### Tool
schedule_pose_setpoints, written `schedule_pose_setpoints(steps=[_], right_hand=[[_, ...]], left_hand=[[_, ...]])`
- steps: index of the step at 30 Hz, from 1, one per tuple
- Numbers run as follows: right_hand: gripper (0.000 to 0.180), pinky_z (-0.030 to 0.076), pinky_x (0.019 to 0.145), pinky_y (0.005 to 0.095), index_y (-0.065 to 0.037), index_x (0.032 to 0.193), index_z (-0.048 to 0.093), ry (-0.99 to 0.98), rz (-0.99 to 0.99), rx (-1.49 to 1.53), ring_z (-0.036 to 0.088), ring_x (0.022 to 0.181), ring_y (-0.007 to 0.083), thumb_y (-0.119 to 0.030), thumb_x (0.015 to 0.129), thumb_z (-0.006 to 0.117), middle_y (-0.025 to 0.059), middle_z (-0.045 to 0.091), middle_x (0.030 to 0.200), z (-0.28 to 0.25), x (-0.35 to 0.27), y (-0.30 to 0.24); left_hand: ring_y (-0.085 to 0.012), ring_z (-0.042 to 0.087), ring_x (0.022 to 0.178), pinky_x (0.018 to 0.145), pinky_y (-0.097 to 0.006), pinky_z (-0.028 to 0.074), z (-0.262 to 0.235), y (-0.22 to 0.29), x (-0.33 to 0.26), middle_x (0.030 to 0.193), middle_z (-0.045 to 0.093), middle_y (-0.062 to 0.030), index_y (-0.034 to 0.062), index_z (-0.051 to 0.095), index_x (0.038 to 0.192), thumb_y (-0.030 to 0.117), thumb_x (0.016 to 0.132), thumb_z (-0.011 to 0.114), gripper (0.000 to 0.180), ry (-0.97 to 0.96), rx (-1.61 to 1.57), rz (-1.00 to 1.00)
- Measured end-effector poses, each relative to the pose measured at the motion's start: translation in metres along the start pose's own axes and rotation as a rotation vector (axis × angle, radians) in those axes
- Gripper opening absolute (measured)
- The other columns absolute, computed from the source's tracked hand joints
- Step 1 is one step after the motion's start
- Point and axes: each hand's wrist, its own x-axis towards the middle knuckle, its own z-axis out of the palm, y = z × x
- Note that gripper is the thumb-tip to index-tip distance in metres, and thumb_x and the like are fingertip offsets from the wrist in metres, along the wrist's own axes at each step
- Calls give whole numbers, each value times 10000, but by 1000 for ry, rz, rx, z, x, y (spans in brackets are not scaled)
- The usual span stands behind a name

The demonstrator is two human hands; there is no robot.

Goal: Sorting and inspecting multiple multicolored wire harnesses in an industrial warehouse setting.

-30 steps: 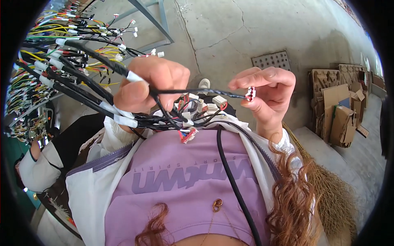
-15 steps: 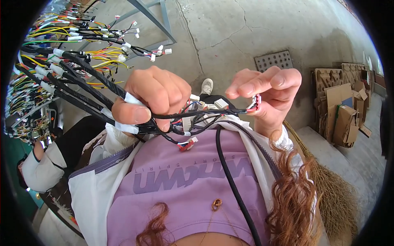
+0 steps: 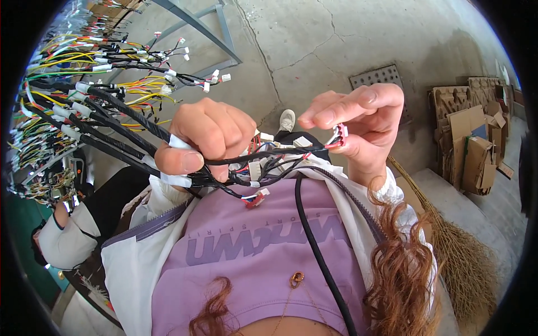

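Note:
My left hand is closed round a black-taped wire harness where white tape wraps its several thick strands. From this fist thinner branches fan out to the right. One black branch runs nearly straight across to my right hand. There a small pink-red and white connector sits against the thumb, with the index finger raised above it. Below the left fist dangles a red and white connector. White connectors hang between the hands, partly hidden behind the branch.
Many bundled wires with white plugs hang at the left, beside a grey metal frame. Another person is at the lower left. Flattened cardboard, a straw broom and a perforated floor plate are on the right.
My right hand has shifted slightly left and down with the connector, its fingers a little differently bent. The left hand keeps its hold on the harness.

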Motion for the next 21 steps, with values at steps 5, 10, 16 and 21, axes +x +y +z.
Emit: schedule_pose_setpoints(steps=[5,10,16,21], right_hand=[[424,502,755,413,-35,1059,328,28,25,37,599,896,357,29,749,611,260,592,922,0,0,3],[420,497,761,414,-38,1058,327,75,60,98,595,906,360,33,752,606,257,590,935,1,0,8],[315,466,770,346,-22,1002,401,212,127,139,572,870,237,48,755,585,163,527,926,3,4,2],[359,414,767,286,7,1009,454,154,7,-109,504,846,169,2,713,656,118,478,956,-1,16,5]], left_hand=[[-122,365,373,410,-289,291,-3,1,-2,485,527,-33,30,469,512,193,621,473,196,-7,5,-5],[-129,361,378,404,-288,278,-2,2,-1,477,516,-34,38,442,495,198,623,475,207,18,18,-13],[-131,328,433,390,-286,204,11,0,-5,444,409,-36,67,305,488,252,658,518,330,412,24,-141],[-133,363,497,467,-267,254,5,-4,-9,510,455,-56,86,290,515,263,729,484,338,598,80,-263]])
